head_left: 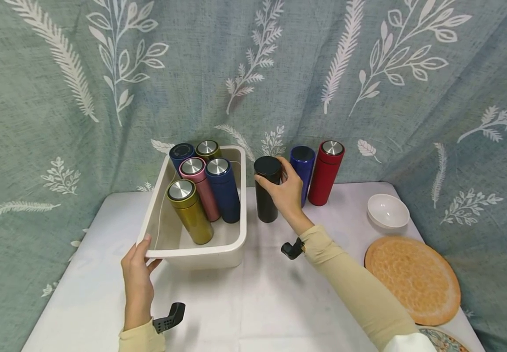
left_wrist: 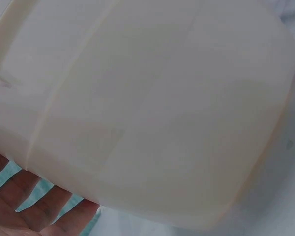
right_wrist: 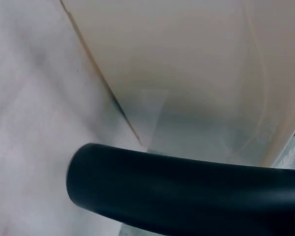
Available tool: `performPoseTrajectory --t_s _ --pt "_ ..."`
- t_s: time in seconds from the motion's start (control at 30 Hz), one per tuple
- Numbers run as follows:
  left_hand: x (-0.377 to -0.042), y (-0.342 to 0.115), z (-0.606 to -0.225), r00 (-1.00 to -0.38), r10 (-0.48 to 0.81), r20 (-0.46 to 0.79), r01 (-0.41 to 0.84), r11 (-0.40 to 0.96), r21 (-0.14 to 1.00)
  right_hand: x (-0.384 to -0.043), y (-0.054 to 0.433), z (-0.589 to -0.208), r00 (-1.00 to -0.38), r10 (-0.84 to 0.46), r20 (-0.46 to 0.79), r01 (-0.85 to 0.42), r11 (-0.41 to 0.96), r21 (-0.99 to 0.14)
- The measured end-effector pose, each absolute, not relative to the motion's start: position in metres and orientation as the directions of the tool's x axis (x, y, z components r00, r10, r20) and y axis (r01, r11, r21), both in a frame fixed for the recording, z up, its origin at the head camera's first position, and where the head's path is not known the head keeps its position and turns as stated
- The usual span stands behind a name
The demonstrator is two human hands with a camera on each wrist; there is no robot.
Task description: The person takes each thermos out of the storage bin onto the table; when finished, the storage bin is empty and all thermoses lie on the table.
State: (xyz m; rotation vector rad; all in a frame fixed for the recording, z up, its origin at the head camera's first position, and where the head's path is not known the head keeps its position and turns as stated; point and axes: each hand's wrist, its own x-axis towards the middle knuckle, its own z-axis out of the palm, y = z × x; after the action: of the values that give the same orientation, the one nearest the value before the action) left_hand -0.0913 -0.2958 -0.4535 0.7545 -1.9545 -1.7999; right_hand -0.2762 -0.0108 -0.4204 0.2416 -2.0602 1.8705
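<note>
The left hand (head_left: pixel 138 278) gripped the near left corner of a white tub (head_left: pixel 200 253), thumb at the rim and fingers slightly apart below. Five bottles (head_left: pixel 207 195) were inside it. Farther off, the right hand (head_left: pixel 289 193) had thumb and fingers curled round the top of a black bottle (head_left: pixel 267 205), just right of the tub; I couldn't tell whether its base touched the table (head_left: pixel 262 313). Beyond stood a blue bottle (head_left: pixel 304 168) and a red bottle (head_left: pixel 325 176), before a leafy curtain (head_left: pixel 192 88).
</note>
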Motion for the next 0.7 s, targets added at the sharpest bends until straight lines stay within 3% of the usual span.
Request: performPoseTrajectory --t_s 0.7 --pt "-0.091 -0.296 -0.454 -0.781 -0.621 -0.064 -0.114 0.041 0.993 -0.298 -0.02 -0.418 -0.918 0.142 0.371 -0.348 0.164 -0.923"
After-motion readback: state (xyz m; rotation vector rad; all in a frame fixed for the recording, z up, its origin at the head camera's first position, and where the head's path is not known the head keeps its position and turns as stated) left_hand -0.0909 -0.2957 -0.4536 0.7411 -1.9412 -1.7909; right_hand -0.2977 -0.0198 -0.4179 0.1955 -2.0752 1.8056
